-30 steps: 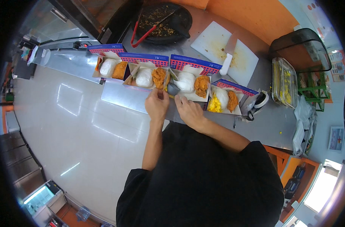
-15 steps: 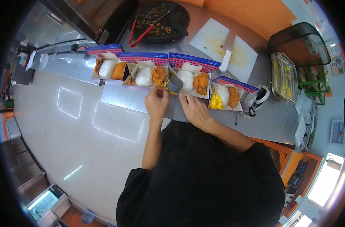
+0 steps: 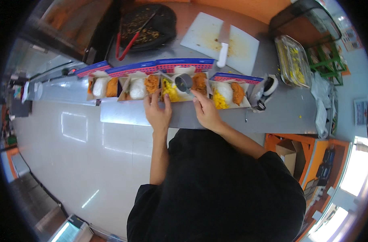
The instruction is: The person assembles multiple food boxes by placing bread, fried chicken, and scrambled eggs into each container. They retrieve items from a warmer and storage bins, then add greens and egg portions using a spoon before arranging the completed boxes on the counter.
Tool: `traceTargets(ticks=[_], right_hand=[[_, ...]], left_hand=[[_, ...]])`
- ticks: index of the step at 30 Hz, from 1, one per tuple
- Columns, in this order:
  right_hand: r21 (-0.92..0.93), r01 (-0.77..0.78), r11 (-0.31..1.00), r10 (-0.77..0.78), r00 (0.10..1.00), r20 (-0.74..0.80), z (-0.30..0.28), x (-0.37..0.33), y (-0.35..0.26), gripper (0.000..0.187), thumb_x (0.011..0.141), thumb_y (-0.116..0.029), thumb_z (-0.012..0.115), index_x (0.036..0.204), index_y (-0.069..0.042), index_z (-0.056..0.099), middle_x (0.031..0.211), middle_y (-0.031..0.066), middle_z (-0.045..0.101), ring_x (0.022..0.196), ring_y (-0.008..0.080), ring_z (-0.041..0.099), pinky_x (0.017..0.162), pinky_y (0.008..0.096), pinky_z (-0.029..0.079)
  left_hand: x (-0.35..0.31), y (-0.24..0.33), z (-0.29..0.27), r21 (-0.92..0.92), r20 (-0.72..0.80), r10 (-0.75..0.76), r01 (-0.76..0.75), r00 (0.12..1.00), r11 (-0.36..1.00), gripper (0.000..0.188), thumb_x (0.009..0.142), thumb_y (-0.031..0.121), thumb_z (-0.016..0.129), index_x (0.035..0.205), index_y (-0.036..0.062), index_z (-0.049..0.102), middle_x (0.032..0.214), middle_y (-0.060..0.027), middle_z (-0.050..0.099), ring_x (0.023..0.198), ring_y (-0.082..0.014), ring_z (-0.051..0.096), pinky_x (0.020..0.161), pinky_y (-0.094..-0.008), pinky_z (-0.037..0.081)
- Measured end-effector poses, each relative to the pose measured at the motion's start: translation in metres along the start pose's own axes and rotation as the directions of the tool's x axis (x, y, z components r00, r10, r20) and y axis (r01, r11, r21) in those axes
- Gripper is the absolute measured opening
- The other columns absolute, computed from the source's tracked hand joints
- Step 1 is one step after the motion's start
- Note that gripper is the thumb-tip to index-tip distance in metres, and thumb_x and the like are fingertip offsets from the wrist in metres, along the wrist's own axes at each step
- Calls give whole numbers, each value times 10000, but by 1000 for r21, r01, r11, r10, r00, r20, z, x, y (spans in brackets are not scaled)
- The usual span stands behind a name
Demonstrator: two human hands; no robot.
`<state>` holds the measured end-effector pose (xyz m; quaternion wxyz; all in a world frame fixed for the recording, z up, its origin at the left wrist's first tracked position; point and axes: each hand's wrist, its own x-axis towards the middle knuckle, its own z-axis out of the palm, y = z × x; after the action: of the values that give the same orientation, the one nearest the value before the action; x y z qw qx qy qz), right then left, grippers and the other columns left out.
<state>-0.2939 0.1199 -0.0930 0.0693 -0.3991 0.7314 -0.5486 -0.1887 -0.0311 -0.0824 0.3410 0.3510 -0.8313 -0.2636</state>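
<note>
My right hand point(image 3: 207, 112) pinches the handle of a dark grey measuring cup point(image 3: 184, 82), its bowl hanging over the white rice portion in an open meal box point(image 3: 184, 64). The cup looks empty inside. Yellow egg-like pieces point(image 3: 170, 89) lie at that box's left end and fried chicken point(image 3: 199, 82) at its right. My left hand point(image 3: 157, 113) is open, fingers apart, its tips at the front edges of this box and the one to its left. That neighbouring box holds a white rice portion point(image 3: 138, 88) and fried chicken point(image 3: 152, 83).
Further boxes stand at both ends of the row; the right one has yellow pieces point(image 3: 220, 101) too. Behind are a black pan point(image 3: 151, 30) with red-handled tongs point(image 3: 129, 45), a white cutting board point(image 3: 244, 46) and a knife point(image 3: 223, 52). A glass container point(image 3: 292, 60) stands right.
The measuring cup has turned from upside down to upright and shifted right over the rice. Yellow pieces now show in the box. My left hand's fingers have spread.
</note>
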Motion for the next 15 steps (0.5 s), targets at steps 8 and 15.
traceTargets(ticks=[8,15], right_hand=[[739,-670,74,496,667,556,-64,-24,-34,284,1046,-146,494,1312,-52,519,795,19,508,630,80,410,565,230,328],[773,-486,409,615,772,160,-211,-79,-47,222,1012,-94,470,1232,-69,487,827,46,555,668,105,474,583,239,379]], left_hand=[[1,4,6,-111,-8,-96,94,995,989,241,914,154,706,1134,55,694,1008,-124,625,930,-278,593,774,-356,490],[-21,69,5,-314,44,110,-91,993,945,116,964,24,609,1067,-7,654,1020,-105,639,880,-186,605,710,-277,491]])
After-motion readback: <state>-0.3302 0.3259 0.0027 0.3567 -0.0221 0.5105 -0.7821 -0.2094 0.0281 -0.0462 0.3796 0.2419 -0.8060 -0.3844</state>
